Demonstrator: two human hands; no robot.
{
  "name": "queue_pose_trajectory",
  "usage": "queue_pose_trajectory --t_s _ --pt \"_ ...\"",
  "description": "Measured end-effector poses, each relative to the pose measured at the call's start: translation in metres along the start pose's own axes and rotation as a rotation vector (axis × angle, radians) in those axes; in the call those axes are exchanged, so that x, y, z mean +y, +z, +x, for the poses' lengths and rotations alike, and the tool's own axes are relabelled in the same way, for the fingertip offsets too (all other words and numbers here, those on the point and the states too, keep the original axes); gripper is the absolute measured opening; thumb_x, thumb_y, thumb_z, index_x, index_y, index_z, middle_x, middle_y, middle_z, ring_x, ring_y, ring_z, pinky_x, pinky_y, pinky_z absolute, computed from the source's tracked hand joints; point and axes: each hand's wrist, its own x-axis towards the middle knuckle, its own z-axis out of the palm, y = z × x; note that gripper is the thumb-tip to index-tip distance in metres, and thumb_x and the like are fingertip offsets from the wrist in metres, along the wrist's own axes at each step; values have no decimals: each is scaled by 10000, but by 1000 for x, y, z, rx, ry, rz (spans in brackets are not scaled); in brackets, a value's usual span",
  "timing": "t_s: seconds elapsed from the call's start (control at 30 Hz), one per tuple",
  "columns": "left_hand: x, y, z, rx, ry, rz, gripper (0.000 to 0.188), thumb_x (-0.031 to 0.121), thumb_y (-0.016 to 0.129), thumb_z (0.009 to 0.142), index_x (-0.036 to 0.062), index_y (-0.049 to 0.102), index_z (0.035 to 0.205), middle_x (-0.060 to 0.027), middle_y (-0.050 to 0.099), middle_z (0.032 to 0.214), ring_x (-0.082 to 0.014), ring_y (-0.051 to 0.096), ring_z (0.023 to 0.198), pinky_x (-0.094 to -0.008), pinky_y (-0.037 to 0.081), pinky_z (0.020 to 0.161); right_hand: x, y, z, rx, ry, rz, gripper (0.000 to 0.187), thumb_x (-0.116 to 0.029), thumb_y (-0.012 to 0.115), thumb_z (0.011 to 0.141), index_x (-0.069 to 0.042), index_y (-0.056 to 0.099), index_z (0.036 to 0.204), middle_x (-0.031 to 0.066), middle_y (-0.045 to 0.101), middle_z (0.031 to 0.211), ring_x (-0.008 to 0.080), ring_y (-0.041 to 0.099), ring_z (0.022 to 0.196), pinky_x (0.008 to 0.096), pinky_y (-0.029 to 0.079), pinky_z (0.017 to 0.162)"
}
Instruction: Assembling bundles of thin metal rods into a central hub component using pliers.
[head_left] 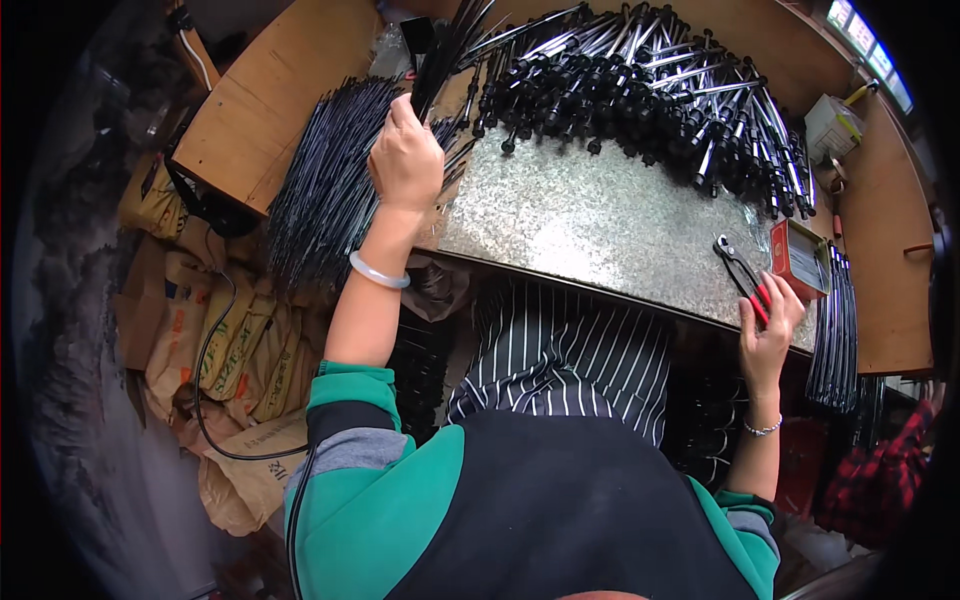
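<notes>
Raised at the left of the table, my left hand [408, 158] is closed round a bundle of thin black rods [442, 62], which point up and away from me. Under and beside that hand, many more dark thin rods [325, 185] lie in a thick stack. My right hand [772, 330], at the table's front right, has thumb and fingers about the red handles of a pair of pliers [740, 270]. The metal jaws tilt away from me over the table's metal sheet [560, 210]. Part of the handles is hidden by the fingers.
Shiny rods with black end pieces [640, 85] are heaped along the back. An open red box [797, 258] stands near the pliers, beside black rods [835, 340] overhanging the edge. Farther back is a white box [832, 128]. Sacks [240, 350] lie low left; a plaid sleeve [880, 475] shows low right.
</notes>
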Motion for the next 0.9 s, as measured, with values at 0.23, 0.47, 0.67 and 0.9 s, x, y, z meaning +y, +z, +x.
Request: queue_pose_trajectory --t_s 0.23,0.47,0.67,0.9 --pt "113 -36 21 108 62 -708 191 109 503 884 7 447 1036 -184 590 711 -348 596 609 -393 449 528 -110 4 94 -86 -221 694 656 -233 685 767 -5 375 1298 120 553 1153 226 497 1106 343 364 949" --pt "191 -5 -17 85 197 -1187 223 120 506 877 -1 491 1064 -92 577 891 -191 576 817 -311 451 746 -152 23 145 -75 -157 1262 716 -218 794 669 49 409 1210 109 637 910 145 614 819 280 485 776" --pt "191 19 -60 -185 129 -1348 294 70 451 877 -45 454 1148 -154 569 1055 -243 556 1004 -336 425 853 -143 28 133 -76 -116 1103 343 -110 685 792 30 540 1070 53 639 741 89 604 687 231 489 660" --pt "186 18 -88 -325 -44 -1219 211 78 495 874 2 475 1070 -103 568 653 -225 583 573 -331 446 527 -144 15 145 -147 32 1382 222 -171 589 873 28 572 971 29 575 599 76 547 493 199 438 432"
